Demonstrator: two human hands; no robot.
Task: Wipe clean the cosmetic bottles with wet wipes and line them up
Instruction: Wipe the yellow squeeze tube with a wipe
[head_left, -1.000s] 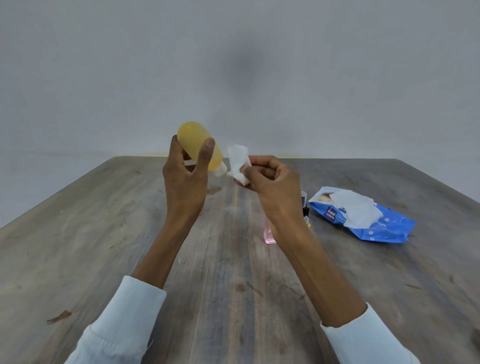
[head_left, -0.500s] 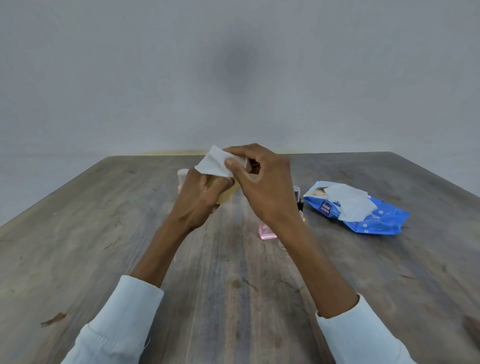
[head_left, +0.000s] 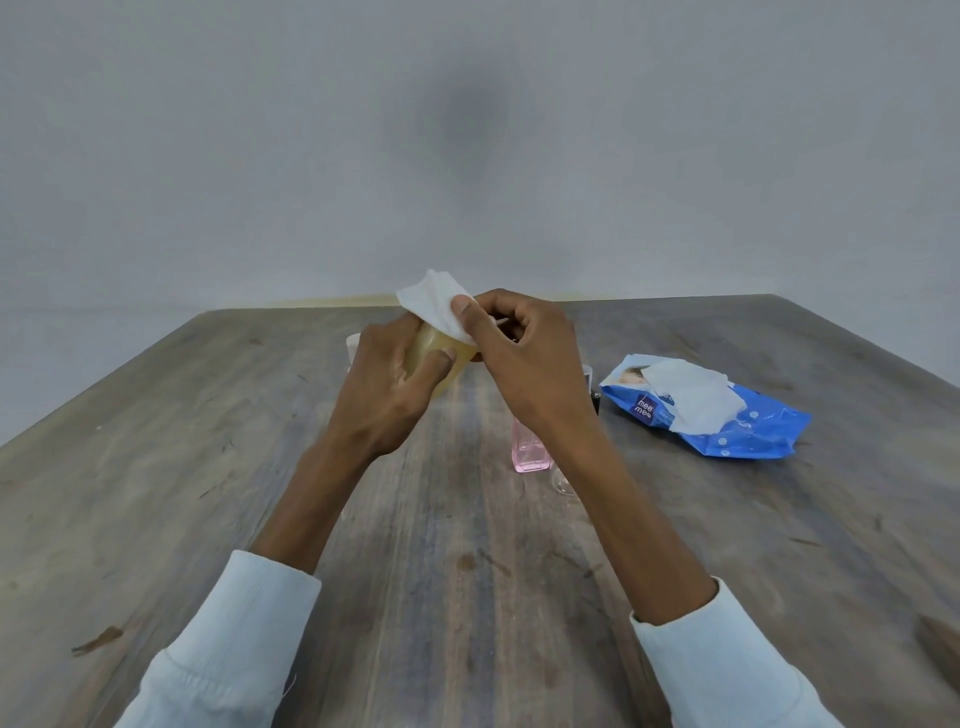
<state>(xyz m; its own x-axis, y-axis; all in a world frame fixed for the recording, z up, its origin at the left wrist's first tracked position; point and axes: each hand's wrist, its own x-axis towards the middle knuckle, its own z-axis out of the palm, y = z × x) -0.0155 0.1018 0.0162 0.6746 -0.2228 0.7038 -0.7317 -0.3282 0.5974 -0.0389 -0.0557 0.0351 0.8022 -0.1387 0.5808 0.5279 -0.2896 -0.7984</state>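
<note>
My left hand (head_left: 387, 382) grips a yellow bottle (head_left: 435, 352), held above the middle of the wooden table (head_left: 156, 467). My right hand (head_left: 524, 358) pinches a white wet wipe (head_left: 435, 304) and presses it on the top of that bottle. A pink square bottle (head_left: 527, 454) stands on the table under my right wrist, partly hidden. Beside it I see the base of a clear bottle (head_left: 563, 483) and a dark-capped bottle (head_left: 592, 389), both mostly hidden. A pale bottle top (head_left: 353, 345) shows behind my left hand.
A blue pack of wet wipes (head_left: 727, 421) lies at the right, with a white wipe sticking out of its opening. A plain grey wall stands behind the table's far edge.
The yellow bottle came down from its raised tilted pose into my left hand's grip. My right hand brought the wipe onto it and is rubbing over its top.
</note>
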